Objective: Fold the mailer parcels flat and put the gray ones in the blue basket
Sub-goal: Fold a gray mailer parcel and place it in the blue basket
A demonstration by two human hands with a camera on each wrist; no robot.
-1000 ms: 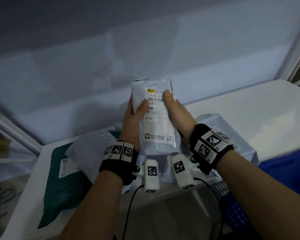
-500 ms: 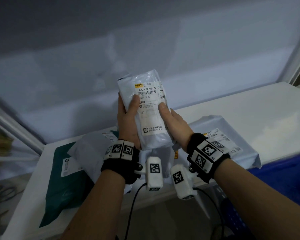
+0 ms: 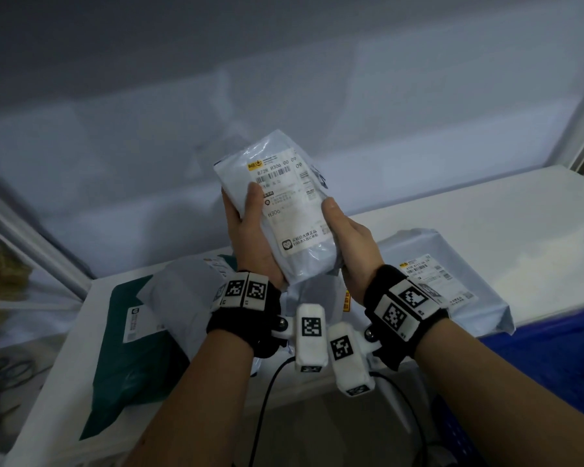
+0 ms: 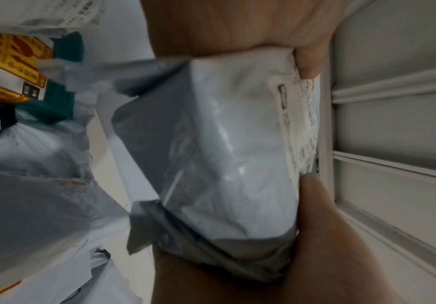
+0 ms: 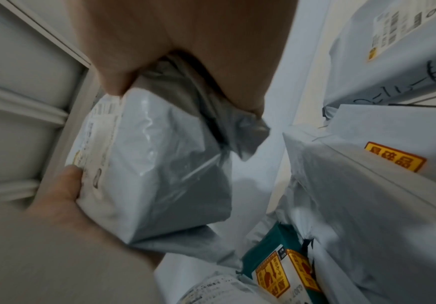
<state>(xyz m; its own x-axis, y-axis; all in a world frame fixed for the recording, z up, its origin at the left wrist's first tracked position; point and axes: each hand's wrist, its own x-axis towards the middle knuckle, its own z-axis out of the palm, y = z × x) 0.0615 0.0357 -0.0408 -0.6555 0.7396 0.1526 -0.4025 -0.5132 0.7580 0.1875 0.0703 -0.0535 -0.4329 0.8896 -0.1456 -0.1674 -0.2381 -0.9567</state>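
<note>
The person holds a gray mailer parcel [image 3: 285, 210] up in the air above the white table [image 3: 486, 224], label side toward the camera, its top tilted toward eleven o'clock. The left hand [image 3: 250, 241] wraps the parcel's nine-o'clock edge, thumb pressed flat across the shipping label [image 3: 290, 203] and the fingers curled behind. The right hand [image 3: 349, 241] clasps the three-o'clock edge the same way, thumb tip on the front near the label's side. In the left wrist view the parcel [image 4: 224, 154] sits between palm and thumb, its loose end crumpled against the heel of the hand. On the table below, at six o'clock from the held parcel, lies a heap of other gray mailers [image 3: 452, 281], one with a yellow-marked label. A dark green mailer [image 3: 132, 358] lies at eight o'clock, partly under the heap. The blue basket [image 3: 553, 365] shows at four o'clock, beside the table's edge.
</note>
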